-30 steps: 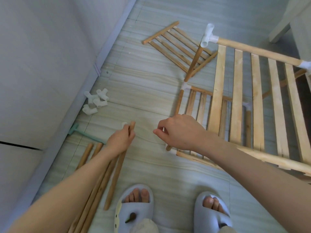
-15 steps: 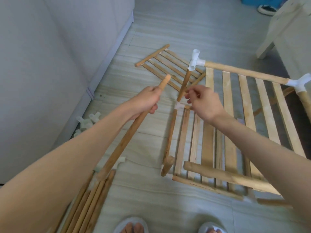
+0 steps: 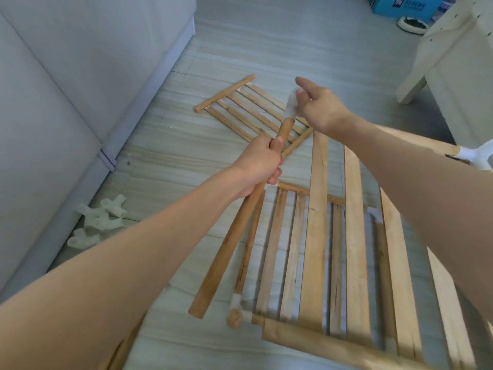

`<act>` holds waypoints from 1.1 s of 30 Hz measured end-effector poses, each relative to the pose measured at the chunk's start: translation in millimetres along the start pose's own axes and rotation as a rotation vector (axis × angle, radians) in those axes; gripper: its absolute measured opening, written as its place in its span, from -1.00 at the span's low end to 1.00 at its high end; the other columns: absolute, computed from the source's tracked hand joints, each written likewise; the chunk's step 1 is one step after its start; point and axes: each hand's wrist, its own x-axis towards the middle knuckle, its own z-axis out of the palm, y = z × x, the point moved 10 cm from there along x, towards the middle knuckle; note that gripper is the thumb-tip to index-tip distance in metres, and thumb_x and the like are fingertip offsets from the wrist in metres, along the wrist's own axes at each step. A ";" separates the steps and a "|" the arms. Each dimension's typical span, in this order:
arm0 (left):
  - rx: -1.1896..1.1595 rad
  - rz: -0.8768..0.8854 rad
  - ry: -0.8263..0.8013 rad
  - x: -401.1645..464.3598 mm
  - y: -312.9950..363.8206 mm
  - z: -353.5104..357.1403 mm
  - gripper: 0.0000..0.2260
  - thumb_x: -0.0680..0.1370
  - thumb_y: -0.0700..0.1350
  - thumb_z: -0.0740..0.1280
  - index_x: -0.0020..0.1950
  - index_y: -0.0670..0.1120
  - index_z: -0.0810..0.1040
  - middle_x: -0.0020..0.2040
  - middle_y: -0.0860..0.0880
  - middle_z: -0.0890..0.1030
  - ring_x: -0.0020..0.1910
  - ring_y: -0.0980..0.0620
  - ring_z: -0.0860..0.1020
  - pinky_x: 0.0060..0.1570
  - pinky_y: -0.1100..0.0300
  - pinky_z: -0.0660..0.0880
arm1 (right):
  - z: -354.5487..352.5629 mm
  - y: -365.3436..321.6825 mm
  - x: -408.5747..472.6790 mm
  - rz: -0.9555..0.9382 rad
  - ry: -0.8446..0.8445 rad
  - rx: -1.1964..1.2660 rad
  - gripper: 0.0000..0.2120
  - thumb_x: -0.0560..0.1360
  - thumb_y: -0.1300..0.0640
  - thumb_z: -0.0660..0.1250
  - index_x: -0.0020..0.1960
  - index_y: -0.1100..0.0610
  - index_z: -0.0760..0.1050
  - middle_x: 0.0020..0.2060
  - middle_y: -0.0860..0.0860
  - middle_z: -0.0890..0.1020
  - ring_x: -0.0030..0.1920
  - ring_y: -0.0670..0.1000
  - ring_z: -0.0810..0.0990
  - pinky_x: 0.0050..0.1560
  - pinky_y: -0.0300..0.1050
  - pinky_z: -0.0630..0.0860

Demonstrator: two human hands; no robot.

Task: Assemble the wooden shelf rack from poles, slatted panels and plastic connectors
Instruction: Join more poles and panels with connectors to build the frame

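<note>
One pole [image 3: 229, 236] risen to the connector [image 3: 291, 102]; two hands grip.

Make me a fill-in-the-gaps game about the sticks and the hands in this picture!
1. The left hand grips a wooden ____.
2. The pole's top end meets a white plastic ____ by the right hand.
3. Spare white connectors lie on the ____ beside the wall.
4. A loose slatted panel lies flat, held by ____ hand.

Missing words: pole; connector; floor; neither
</note>
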 end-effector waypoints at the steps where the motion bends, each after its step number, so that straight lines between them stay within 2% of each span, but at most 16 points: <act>1: -0.034 -0.010 0.010 0.7 -1.0 -0.1 -0.73 0.67 -0.08 0.05 0.18 -0.25 0.38 -0.29 -0.05 0.31 -0.48 0.10 0.27 -0.56 0.30 0.27 | 1.2 -0.4 1.9 -0.009 0.000 0.006 -0.61 0.64 0.03 -0.03 0.41 0.06 0.32 0.33 0.05 0.45 0.34 0.08 0.37 0.38 -0.07 0.22; 2: -0.092 -0.028 0.017 1.2 -1.6 0.5 -0.75 0.67 -0.08 0.06 0.15 -0.23 0.38 -0.30 -0.04 0.30 -0.50 0.11 0.27 -0.58 0.30 0.26 | 2.4 -0.5 2.7 -0.018 0.010 0.024 -0.64 0.64 0.03 -0.01 0.31 0.09 0.42 0.17 0.05 0.53 0.20 0.07 0.45 0.31 -0.03 0.29; 4: -0.243 -0.076 0.027 2.5 -1.7 3.9 -0.80 0.67 -0.10 0.06 0.09 -0.22 0.37 -0.33 -0.04 0.30 -0.55 0.12 0.26 -0.60 0.31 0.24 | 6.3 0.5 2.5 -0.022 0.021 0.091 -0.68 0.63 0.03 0.03 0.11 0.13 0.51 -0.13 -0.01 0.53 -0.02 0.03 0.45 0.19 -0.01 0.36; 6: -0.330 -0.105 0.056 4.7 0.1 6.7 -0.81 0.67 -0.10 0.08 0.04 -0.21 0.37 -0.34 -0.04 0.30 -0.55 0.11 0.25 -0.60 0.31 0.23 | 10.2 1.7 2.7 -0.014 0.017 0.139 -0.71 0.62 0.02 0.06 -0.01 0.10 0.52 -0.21 -0.06 0.50 -0.06 0.01 0.44 0.20 0.01 0.36; 9: -0.363 -0.109 0.103 5.8 1.8 7.9 -0.82 0.66 -0.11 0.09 0.04 -0.21 0.38 -0.35 -0.04 0.30 -0.54 0.10 0.24 -0.61 0.31 0.23 | 10.3 1.4 2.7 -0.011 0.031 0.111 -0.77 0.62 0.00 0.04 -0.09 -0.05 0.45 -0.15 -0.05 0.51 0.00 0.03 0.45 0.32 0.10 0.30; 12: -0.385 -0.117 0.123 7.1 0.4 7.3 -0.82 0.66 -0.13 0.10 0.01 -0.21 0.40 -0.36 -0.04 0.31 -0.54 0.10 0.25 -0.60 0.31 0.22 | 9.0 -0.5 -0.1 0.003 0.034 0.115 -0.78 0.62 0.01 0.03 -0.06 -0.06 0.44 -0.11 -0.03 0.53 0.08 0.09 0.49 0.34 0.12 0.28; 15: -0.447 -0.156 0.082 7.3 0.7 7.8 -0.84 0.65 -0.17 0.10 -0.01 -0.22 0.41 -0.36 -0.05 0.34 -0.49 0.09 0.29 -0.57 0.30 0.28 | 10.0 -6.7 -6.2 0.010 0.023 0.029 -0.71 0.64 0.02 -0.02 0.10 0.05 0.45 -0.06 0.02 0.51 0.10 0.13 0.48 0.26 0.02 0.32; 17: -0.436 -0.168 0.051 4.9 2.3 7.7 -0.84 0.65 -0.16 0.11 0.00 -0.21 0.41 -0.35 -0.06 0.38 -0.46 0.08 0.33 -0.53 0.31 0.34 | 11.8 -11.7 -14.5 0.005 -0.002 -0.072 -0.66 0.64 0.04 -0.07 0.26 0.14 0.36 0.01 0.10 0.51 0.16 0.20 0.46 0.15 -0.03 0.30; 20: -0.339 -0.148 0.055 -1.7 3.6 3.3 -0.78 0.66 -0.08 0.12 0.05 -0.20 0.45 -0.30 -0.08 0.46 -0.40 0.06 0.41 -0.42 0.25 0.41 | 14.2 -15.6 -36.8 -0.013 -0.023 -0.092 -0.66 0.64 0.10 -0.03 0.36 0.20 0.24 0.15 0.18 0.50 0.24 0.23 0.42 0.24 -0.02 0.25; 23: -0.306 -0.158 0.033 -17.1 -2.2 -0.9 -0.75 0.65 -0.03 0.11 0.02 -0.17 0.48 -0.11 -0.12 0.51 -0.24 0.01 0.49 -0.23 0.15 0.49 | 16.4 -19.3 -73.9 -0.044 -0.011 -0.058 -0.59 0.63 0.12 0.05 0.46 0.19 0.18 0.39 0.15 0.35 0.39 0.17 0.29 0.29 -0.12 0.16; 25: -0.316 -0.172 0.015 -35.0 -12.6 -9.6 -0.80 0.66 -0.07 0.10 0.03 -0.14 0.45 -0.07 -0.10 0.54 -0.19 0.01 0.52 -0.20 0.17 0.50 | 21.6 -26.9 -108.8 -0.096 -0.005 -0.059 -0.56 0.62 0.12 0.09 0.48 0.15 0.17 0.46 0.09 0.26 0.45 0.09 0.21 0.34 -0.21 0.08; 27: -0.313 -0.167 0.058 -55.6 -30.9 -31.4 -0.84 0.64 -0.12 0.14 0.16 -0.14 0.42 -0.08 -0.06 0.56 -0.21 0.04 0.55 -0.23 0.22 0.52 | 30.3 -39.4 -147.8 -0.171 -0.007 -0.070 -0.57 0.62 0.12 0.11 0.47 0.15 0.22 0.47 0.08 0.25 0.46 0.07 0.20 0.43 -0.14 0.08; 29: -0.198 -0.166 0.142 -78.5 -63.0 -61.5 -0.78 0.62 -0.16 0.18 0.26 -0.17 0.43 -0.08 -0.06 0.56 -0.22 0.05 0.55 -0.23 0.23 0.51 | 42.7 -53.8 -185.1 -0.253 -0.042 -0.107 -0.59 0.61 0.10 0.13 0.44 0.14 0.29 0.45 0.09 0.29 0.46 0.08 0.20 0.46 0.00 0.12; 31: 0.086 -0.175 0.211 -102.1 -104.0 -92.5 -0.74 0.62 -0.24 0.14 0.28 -0.20 0.45 -0.03 -0.10 0.56 -0.17 0.02 0.53 -0.19 0.21 0.49 | 55.4 -65.0 -215.1 -0.321 -0.093 -0.144 -0.61 0.60 0.08 0.15 0.41 0.11 0.34 0.43 0.07 0.31 0.48 0.06 0.17 0.45 0.05 0.12; 33: 0.460 -0.191 0.240 -119.3 -148.9 -122.2 -0.71 0.60 -0.29 0.13 0.30 -0.21 0.45 0.13 -0.18 0.55 0.06 -0.10 0.53 0.04 0.10 0.46 | 63.7 -68.5 -232.8 -0.341 -0.130 -0.165 -0.61 0.60 0.06 0.14 0.40 0.09 0.35 0.45 0.04 0.28 0.50 0.04 0.09 0.48 0.04 0.07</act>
